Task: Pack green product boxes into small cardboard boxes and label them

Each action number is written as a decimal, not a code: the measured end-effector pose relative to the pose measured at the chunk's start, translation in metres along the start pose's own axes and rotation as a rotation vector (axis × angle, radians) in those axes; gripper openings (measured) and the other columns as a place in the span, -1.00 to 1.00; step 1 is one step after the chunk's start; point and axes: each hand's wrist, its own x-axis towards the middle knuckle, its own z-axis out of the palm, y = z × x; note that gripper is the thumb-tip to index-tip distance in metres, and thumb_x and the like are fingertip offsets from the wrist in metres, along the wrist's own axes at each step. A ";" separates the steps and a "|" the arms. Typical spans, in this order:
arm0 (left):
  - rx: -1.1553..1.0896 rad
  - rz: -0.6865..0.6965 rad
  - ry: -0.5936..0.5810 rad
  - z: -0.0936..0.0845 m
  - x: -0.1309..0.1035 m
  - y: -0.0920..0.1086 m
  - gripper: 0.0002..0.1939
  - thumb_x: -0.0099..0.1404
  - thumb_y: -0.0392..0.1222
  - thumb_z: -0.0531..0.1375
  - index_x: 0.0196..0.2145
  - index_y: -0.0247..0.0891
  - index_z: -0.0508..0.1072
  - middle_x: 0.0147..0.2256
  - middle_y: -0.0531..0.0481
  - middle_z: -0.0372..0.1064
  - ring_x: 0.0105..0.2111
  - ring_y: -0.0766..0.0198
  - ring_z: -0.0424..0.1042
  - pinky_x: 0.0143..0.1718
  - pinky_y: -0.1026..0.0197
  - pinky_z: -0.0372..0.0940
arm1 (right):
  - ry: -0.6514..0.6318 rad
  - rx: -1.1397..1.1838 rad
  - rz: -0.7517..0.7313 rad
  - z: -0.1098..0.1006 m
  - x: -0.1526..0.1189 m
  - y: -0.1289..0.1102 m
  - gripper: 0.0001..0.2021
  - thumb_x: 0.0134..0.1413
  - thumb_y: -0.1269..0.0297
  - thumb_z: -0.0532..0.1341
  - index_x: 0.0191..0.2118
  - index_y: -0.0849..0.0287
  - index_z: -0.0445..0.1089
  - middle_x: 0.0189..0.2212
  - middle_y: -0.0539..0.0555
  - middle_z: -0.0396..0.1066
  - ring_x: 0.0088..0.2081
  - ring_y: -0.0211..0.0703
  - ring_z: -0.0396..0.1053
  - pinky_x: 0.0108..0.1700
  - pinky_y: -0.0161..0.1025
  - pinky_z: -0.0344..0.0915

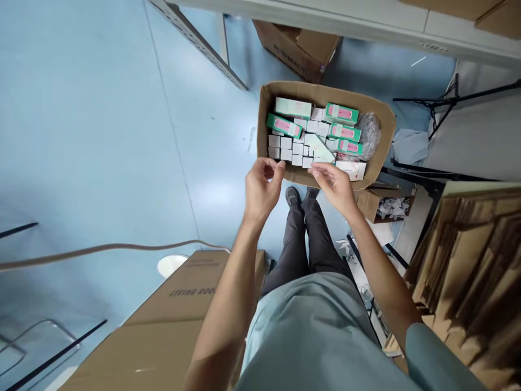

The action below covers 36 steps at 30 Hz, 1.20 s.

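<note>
Cardboard box (386, 130) holds cartons (286, 143) near both hands (260, 190) (337, 187).

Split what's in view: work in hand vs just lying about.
Work in hand, apparently: open carton, at the left hand and right hand; green boxes, white boxes and clear plastic wrap inside.

Lying about, likely: far carton, scraps box, stacked cardboard, large lettered carton.
</note>
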 end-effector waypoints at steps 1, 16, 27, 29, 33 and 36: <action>0.015 -0.012 0.015 0.008 0.017 -0.018 -0.63 0.52 0.12 0.37 -0.31 -0.14 0.39 -0.39 0.04 0.43 -0.37 0.26 0.44 -0.22 0.19 0.41 | -0.010 -0.013 0.012 0.007 0.020 0.021 -0.42 0.43 -0.37 0.27 0.11 0.05 0.65 0.02 0.21 0.73 0.11 0.08 0.70 0.28 0.06 0.59; 0.243 -0.180 0.017 0.113 0.218 -0.258 -0.57 0.34 0.13 0.47 -0.44 -0.13 0.41 -0.44 0.03 0.50 -0.34 0.16 0.58 -0.15 0.16 0.45 | -0.039 -0.639 0.047 0.092 0.270 0.299 -0.40 0.39 0.19 0.39 0.45 0.17 0.38 0.47 0.36 0.35 0.46 0.28 0.36 0.46 0.24 0.40; 0.069 -0.364 -0.003 0.139 0.245 -0.353 -0.89 0.39 -0.16 0.33 -0.21 -0.23 0.61 -0.24 -0.08 0.67 -0.31 0.16 0.73 -0.21 0.20 0.56 | -0.066 -0.796 0.187 0.155 0.299 0.346 -0.34 0.49 0.40 0.24 0.58 0.15 0.08 0.44 0.42 0.20 0.25 0.30 0.57 0.31 0.23 0.53; 0.000 -0.389 0.011 0.140 0.239 -0.355 -0.82 0.40 -0.22 0.27 -0.07 -0.24 0.61 -0.16 -0.13 0.70 -0.28 0.14 0.74 -0.16 0.16 0.59 | -0.036 -0.763 0.170 0.157 0.285 0.341 -0.32 0.50 0.33 0.28 0.59 0.12 0.06 0.42 0.41 0.19 0.29 0.34 0.53 0.31 0.21 0.54; -0.044 -0.401 0.019 0.139 0.221 -0.347 -0.62 0.42 -0.19 0.24 0.16 -0.20 0.55 -0.04 -0.21 0.72 -0.19 0.09 0.76 -0.09 0.07 0.63 | 0.000 -0.743 0.215 0.160 0.256 0.328 -0.30 0.48 0.23 0.33 0.57 0.19 0.09 0.38 0.43 0.25 0.31 0.37 0.52 0.29 0.18 0.57; 0.069 -0.364 0.028 0.135 0.204 -0.333 -0.71 0.45 -0.07 0.28 0.05 -0.20 0.60 -0.10 -0.21 0.73 -0.11 0.02 0.76 -0.06 0.05 0.61 | -0.033 -0.710 0.221 0.159 0.240 0.320 -0.21 0.44 0.18 0.38 0.60 0.21 0.06 0.44 0.47 0.23 0.39 0.36 0.45 0.36 0.19 0.52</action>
